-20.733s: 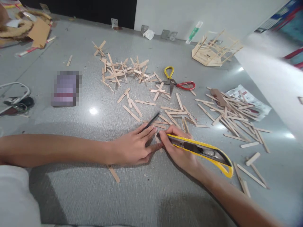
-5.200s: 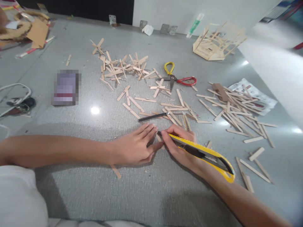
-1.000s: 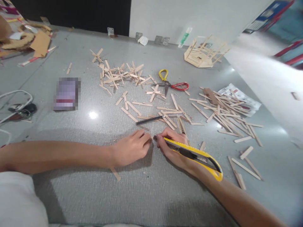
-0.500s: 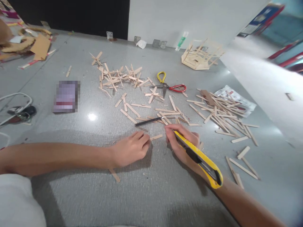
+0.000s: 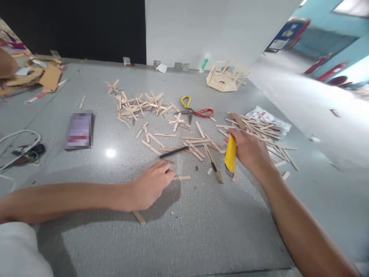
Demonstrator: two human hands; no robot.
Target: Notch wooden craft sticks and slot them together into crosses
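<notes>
My left hand [image 5: 152, 184] rests on the grey table with its fingers closed on a wooden stick [image 5: 183, 177], whose free end points right. Another stick [image 5: 139, 217] lies partly under my left wrist. My right hand [image 5: 248, 148] is closed round a yellow cutter [image 5: 230, 154], its handle hanging down toward the table, beside the right pile of sticks [image 5: 259, 129]. Between the hands lie a slim brass-coloured knife [image 5: 215, 166] and a black rod [image 5: 173, 152] among loose sticks.
Scissors [image 5: 190, 111] with yellow and red handles lie behind. A heap of short sticks [image 5: 138, 104] is at the centre back, a stick-built frame [image 5: 223, 79] at the back right. A phone-like object [image 5: 80, 130], cables [image 5: 31, 148] and cardboard [image 5: 50, 78] are at the left.
My right hand has moved right and away from my left hand, carrying the yellow cutter, now turned more upright. The slim knife has come into view. The camera view has shifted.
</notes>
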